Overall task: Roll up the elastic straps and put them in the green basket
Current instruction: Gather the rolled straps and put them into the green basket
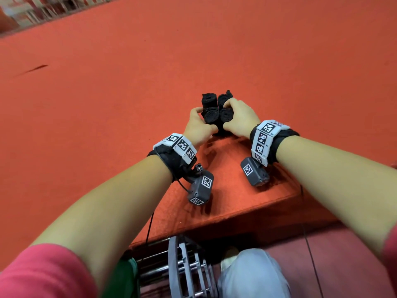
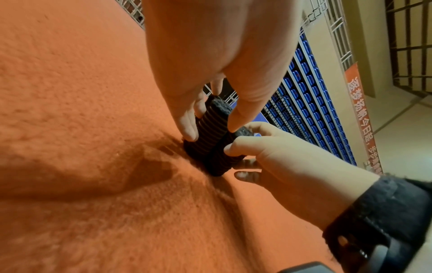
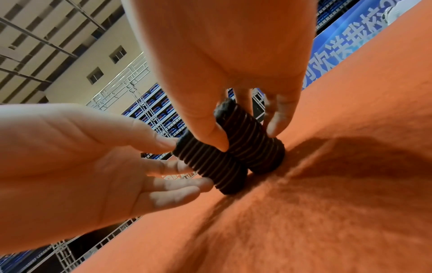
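While we sit at the flat orange felt table (image 1: 107,104), our left hand (image 1: 198,127) wraps its thumb and fingers round one black ribbed rolled-up elastic strap (image 3: 210,168), and our right hand (image 1: 240,117) pinches the other black rolled strap (image 3: 254,147) beside it. Both rolls stand on the table, touching side by side. We think the rolling is done (both look tight). Next we must lift them without letting them spring open, and drop them in the green basket, of which perhaps only a green bit (image 1: 122,278) shows below the table edge.

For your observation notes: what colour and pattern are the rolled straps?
Black ribbed rolled elastic straps, clearest in the right wrist view.
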A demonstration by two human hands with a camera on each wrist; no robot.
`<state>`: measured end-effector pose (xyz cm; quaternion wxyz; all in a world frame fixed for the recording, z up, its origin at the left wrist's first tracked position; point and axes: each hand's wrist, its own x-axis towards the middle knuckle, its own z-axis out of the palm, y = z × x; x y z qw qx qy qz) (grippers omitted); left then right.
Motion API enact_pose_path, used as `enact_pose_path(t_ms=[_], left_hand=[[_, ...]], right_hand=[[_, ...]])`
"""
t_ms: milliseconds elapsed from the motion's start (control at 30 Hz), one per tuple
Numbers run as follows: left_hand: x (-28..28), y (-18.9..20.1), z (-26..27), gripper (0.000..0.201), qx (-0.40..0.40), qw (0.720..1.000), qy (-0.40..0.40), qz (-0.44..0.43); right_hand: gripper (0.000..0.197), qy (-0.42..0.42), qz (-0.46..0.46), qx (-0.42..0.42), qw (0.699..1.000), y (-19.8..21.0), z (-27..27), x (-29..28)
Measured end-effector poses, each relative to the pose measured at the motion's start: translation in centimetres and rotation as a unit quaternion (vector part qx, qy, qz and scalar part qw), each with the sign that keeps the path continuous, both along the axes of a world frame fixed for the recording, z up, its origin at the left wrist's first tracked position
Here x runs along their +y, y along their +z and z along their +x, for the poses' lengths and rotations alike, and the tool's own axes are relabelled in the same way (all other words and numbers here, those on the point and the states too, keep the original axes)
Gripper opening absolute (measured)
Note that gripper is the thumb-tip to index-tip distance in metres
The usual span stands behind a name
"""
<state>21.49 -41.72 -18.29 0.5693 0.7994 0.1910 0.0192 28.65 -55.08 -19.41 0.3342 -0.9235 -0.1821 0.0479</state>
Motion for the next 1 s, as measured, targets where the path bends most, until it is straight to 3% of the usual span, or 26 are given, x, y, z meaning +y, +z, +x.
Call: enact_pose_path(t_ms=[133, 300, 533, 1000], left_hand=[[0.6, 0.4, -0.9, 0.075, 0.024, 1.0, -0.002, -0.006], [1.5, 0.6, -2.4, 0.051, 0.047, 0.999, 0.002, 0.019], [3.8, 2.1, -5.7, 0.053, 0.035, 0.997, 0.031, 0.068], [9.8, 11.6, -21.0, 0.046, 0.025, 0.985, 0.05, 0.161]], right_hand=[[0.048, 0.026, -0.007, 0.007, 1.0, 0.2, -1.0, 0.4], [0.041, 0.068, -0.01, 0.012, 0.998, 1.0, -2.7, 1.4], [0.038, 0.133, -0.028, 0.005, 0.991, 3.9, -6.1, 2.9], [0.033, 0.24, -0.031, 0.001, 0.97, 12.5, -19.4, 8.6]])
